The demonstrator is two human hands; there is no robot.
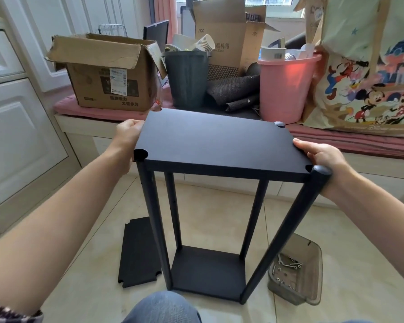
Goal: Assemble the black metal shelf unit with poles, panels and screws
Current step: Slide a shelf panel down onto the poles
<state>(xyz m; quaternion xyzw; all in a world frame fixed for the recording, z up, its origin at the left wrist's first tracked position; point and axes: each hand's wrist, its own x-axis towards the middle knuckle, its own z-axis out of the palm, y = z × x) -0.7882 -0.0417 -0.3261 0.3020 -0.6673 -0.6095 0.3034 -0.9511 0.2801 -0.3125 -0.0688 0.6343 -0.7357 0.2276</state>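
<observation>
Shelf unit: a black frame of four poles [151, 206] standing upright on the floor, with a bottom panel [208, 269] between the pole feet and a top panel [210, 145] at the pole heads.
Left hand [128, 134]: fingers curled over the left edge of the top panel, gripping it.
Right hand [320, 157]: thumb on the panel's upper face near the right edge, fingers wrapped under that edge, beside the near right pole head.
Spare panel [139, 252]: lies flat on the floor, just left of the frame, notched corners visible.
Parts tray [299, 271]: translucent tub on the floor to the right of the frame, holding screws [289, 264] and a small wrench.
Floor [219, 210]: pale glossy tiles.
Window bench [84, 122]: low white ledge with a pink cushion, carrying an open cardboard box [107, 73], a dark bin [187, 78], a pink bucket [287, 87] and a cartoon-print bag [369, 73].
Left wall: white panelled cabinet doors [16, 127].
</observation>
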